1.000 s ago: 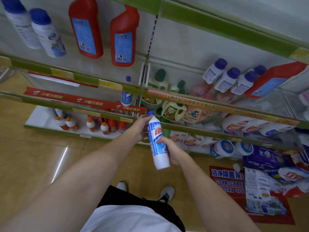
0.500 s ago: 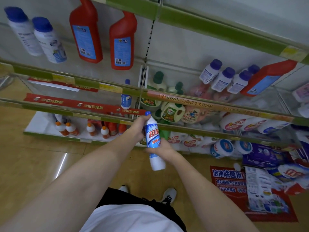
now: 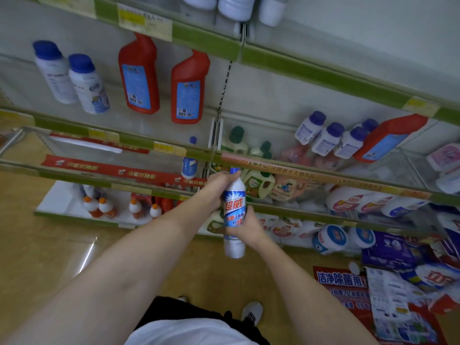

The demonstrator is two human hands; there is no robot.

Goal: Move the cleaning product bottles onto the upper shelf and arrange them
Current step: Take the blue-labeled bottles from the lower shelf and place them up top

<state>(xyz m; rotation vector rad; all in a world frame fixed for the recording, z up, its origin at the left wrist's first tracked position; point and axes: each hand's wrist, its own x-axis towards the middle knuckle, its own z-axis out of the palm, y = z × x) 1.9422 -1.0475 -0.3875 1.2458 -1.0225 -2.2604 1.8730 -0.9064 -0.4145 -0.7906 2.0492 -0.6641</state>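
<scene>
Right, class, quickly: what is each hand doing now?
Left hand: grips the neck of the white bleach bottle.
Right hand: grips the same bottle's lower body.

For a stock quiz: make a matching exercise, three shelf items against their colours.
Items:
1. held bottle
2. tall shelf bottles
3. jug cap

Colours:
A. red with blue label
B. dark green
C. white with blue label

Pairs: 1-C, 2-A, 3-B

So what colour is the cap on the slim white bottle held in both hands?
Blue, on the slim white plastic bottle; only its edge shows above the left hand in the head view.
</scene>
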